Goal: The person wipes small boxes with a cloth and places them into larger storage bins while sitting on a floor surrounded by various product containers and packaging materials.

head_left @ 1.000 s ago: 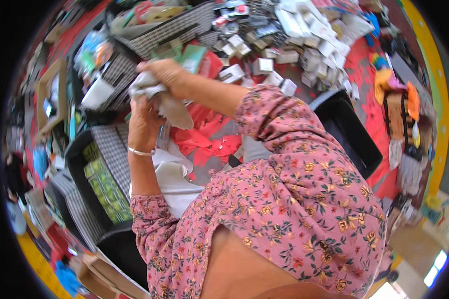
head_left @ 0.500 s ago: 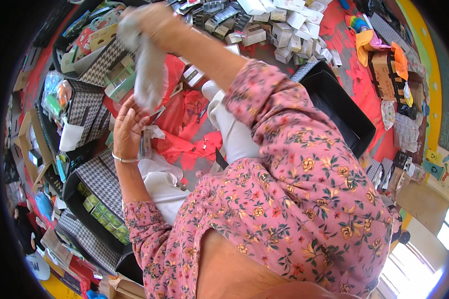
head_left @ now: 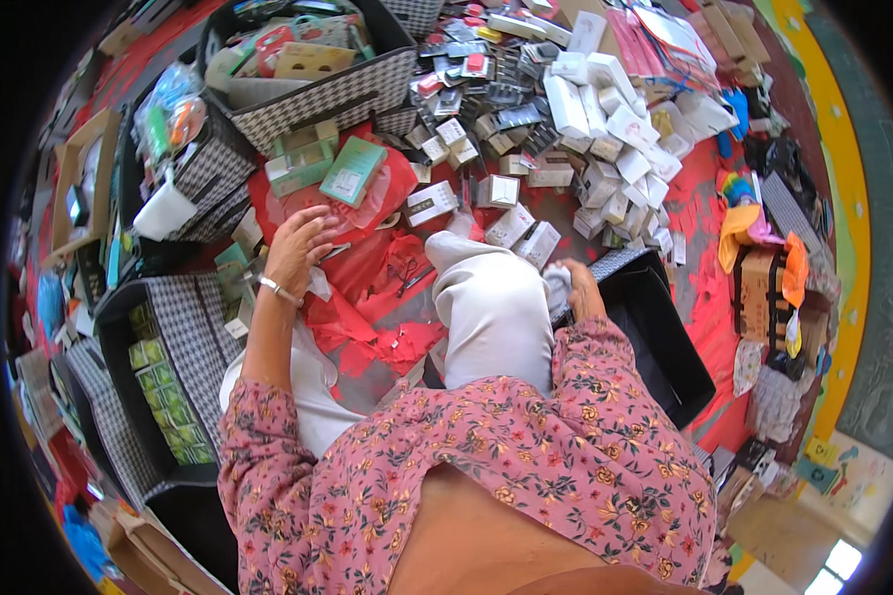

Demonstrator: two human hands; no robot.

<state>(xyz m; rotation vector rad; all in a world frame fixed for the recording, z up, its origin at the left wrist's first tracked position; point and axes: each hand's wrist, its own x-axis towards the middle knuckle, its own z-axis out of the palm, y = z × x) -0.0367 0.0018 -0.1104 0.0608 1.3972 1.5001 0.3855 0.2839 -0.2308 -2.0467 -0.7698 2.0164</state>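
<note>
My left hand [head_left: 296, 250] is raised above my left knee with its fingers apart, holding nothing. Close under it is a crumpled white scrap [head_left: 318, 285]; whether they touch is unclear. Beyond the fingertips, a mint-green box [head_left: 353, 171] and a green-and-clear box [head_left: 301, 164] lie on red plastic sheeting [head_left: 392, 213]. At the outer side of my right knee, my right hand [head_left: 584, 291] is closed around a greyish-white cloth [head_left: 558, 285], partly hidden by the knee. Between my legs, a pair of dark-handled scissors [head_left: 412, 278] rests on the torn red sheet.
An open black box [head_left: 670, 332] stands right of my right hand. Many small white boxes [head_left: 605, 129] are heaped ahead. Houndstooth bins [head_left: 318, 114] stand at the far left, and another bin [head_left: 189, 327] with green packets is near my left arm.
My right hand has swung back from the far left, over the boxes, to beside my right knee, carrying the cloth. My left hand stays raised, fingers spread. The view has shifted.
</note>
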